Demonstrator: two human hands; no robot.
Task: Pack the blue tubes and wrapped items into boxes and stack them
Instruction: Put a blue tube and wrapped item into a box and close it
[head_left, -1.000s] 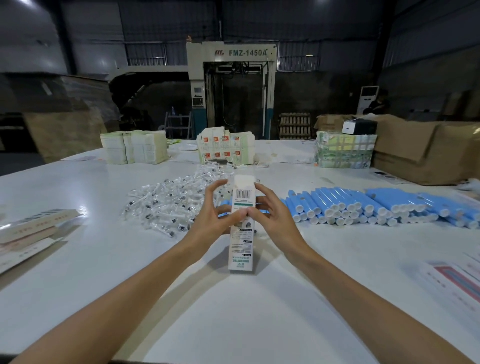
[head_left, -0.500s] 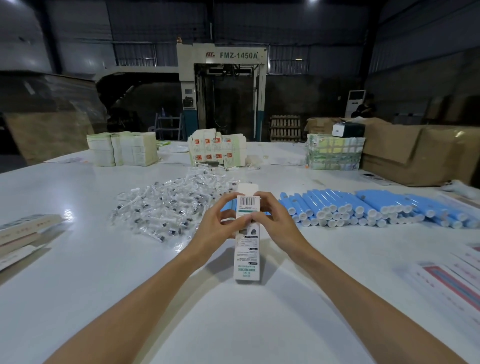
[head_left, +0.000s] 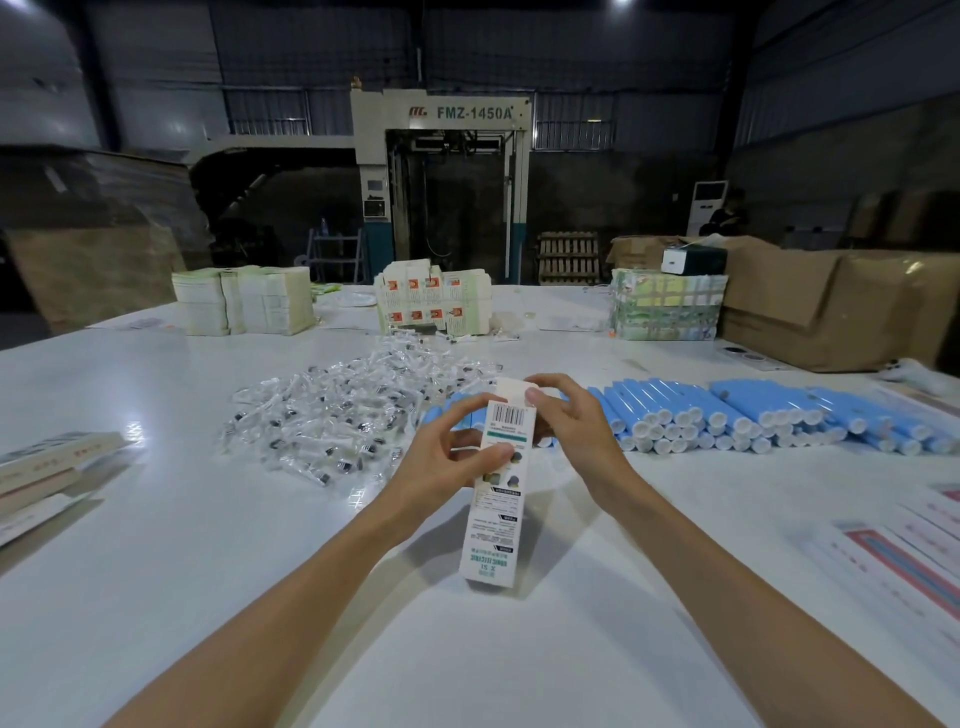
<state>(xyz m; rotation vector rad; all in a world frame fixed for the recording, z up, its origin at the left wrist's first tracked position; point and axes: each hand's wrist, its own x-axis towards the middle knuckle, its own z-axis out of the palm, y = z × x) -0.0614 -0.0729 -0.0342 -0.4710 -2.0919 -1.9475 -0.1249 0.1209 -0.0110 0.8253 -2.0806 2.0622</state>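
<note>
So left hand (head_left: 451, 460) and right hand (head_left: 577, 427) both pinch the tall white printed cardboard box (head_left: 493, 519) standing on the white table (head_left: 208, 545), closing step I'd say, top flap (head_left: 511, 387) needs tucking next.

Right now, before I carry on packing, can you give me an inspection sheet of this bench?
Surface: white table, glossy, with glare patches.
Job's things: box upright, top flap raised; blue tubes in rows to the right; wrapped items heaped to the left.
Clutter: flat cartons at the left edge; printed sheets at the right edge; carton stacks along the far side.
Grippers: left hand and right hand both grip the box near its top.
Cables: nothing seen.
Surroundings: FMZ-1450A machine, cardboard boxes, dim hall.
</note>
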